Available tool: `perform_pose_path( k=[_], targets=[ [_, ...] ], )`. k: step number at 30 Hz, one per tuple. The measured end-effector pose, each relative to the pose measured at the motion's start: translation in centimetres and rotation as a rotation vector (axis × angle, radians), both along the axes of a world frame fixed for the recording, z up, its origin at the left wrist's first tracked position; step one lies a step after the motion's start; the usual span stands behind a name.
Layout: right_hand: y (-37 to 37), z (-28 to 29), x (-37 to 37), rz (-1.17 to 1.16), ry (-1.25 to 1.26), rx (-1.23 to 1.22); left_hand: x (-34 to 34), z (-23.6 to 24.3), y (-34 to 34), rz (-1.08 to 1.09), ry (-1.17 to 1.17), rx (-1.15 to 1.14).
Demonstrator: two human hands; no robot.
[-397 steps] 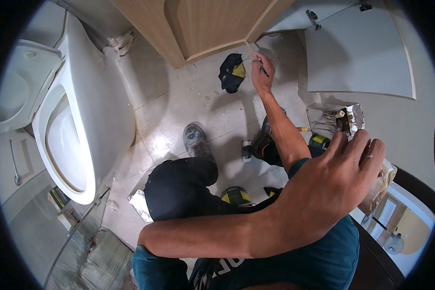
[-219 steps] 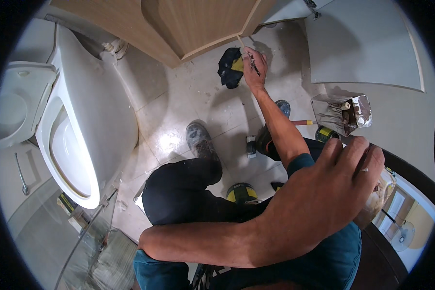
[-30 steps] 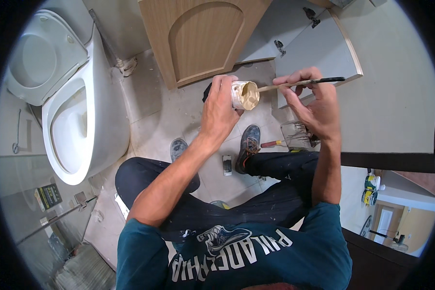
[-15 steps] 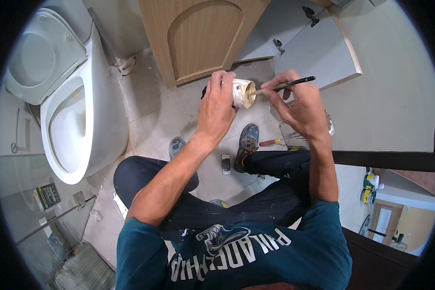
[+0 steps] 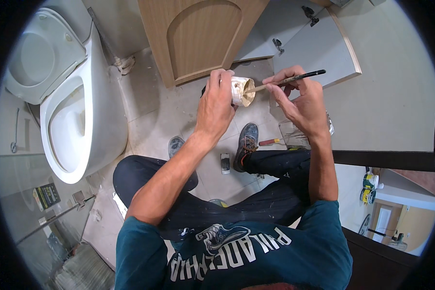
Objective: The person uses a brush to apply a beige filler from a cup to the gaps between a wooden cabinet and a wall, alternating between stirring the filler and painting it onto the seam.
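My left hand is wrapped round a small white pot smeared with cream-coloured matter, its mouth tipped toward the right. Between the thumb and fingers of my right hand is a thin paintbrush with a black handle end and a pale lower part. The brush's tip reaches inside the pot, so its bristles are hard to make out. A dark object sticks out beyond the left fingers; its kind is not clear. Both hands are above the tiled floor, in front of a wooden cabinet door.
A white toilet stands at left. An open cabinet door with hinges juts out at upper right. On the floor lie a red-handled tool, a clear tray and a small dark-and-light block between my shoes.
The right hand has shifted slightly up, and the brush's black end has swung up and to the right. Its tip has gone further into the pot. The left hand is almost unmoved.
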State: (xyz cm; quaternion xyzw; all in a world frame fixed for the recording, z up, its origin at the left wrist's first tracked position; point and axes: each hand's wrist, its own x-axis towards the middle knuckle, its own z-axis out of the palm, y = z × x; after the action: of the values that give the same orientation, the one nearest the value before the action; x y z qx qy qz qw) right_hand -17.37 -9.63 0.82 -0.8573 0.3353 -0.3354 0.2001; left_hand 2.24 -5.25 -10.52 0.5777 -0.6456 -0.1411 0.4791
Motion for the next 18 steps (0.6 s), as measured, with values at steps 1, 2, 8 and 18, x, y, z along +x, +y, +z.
perform_pose_path(
  k=[1, 2, 8, 18],
  targets=[
    [-0.13, -0.07, 0.01, 0.004, -0.002, 0.010, 0.08, 0.00, -0.03, 0.002, 0.004, -0.007],
    [-0.27, -0.23, 0.00, 0.008, -0.004, 0.021, 0.13, 0.03, -0.03, 0.004, 0.008, -0.014],
    [0.03, -0.06, -0.08, 0.011, 0.026, 0.056, 0.07, 0.26, 0.04, -0.001, -0.006, 0.018],
    [0.02, 0.09, -0.11, 0.000, -0.008, 0.005, 0.11, 0.31, 0.07, 0.003, -0.016, 0.019]
  ],
)
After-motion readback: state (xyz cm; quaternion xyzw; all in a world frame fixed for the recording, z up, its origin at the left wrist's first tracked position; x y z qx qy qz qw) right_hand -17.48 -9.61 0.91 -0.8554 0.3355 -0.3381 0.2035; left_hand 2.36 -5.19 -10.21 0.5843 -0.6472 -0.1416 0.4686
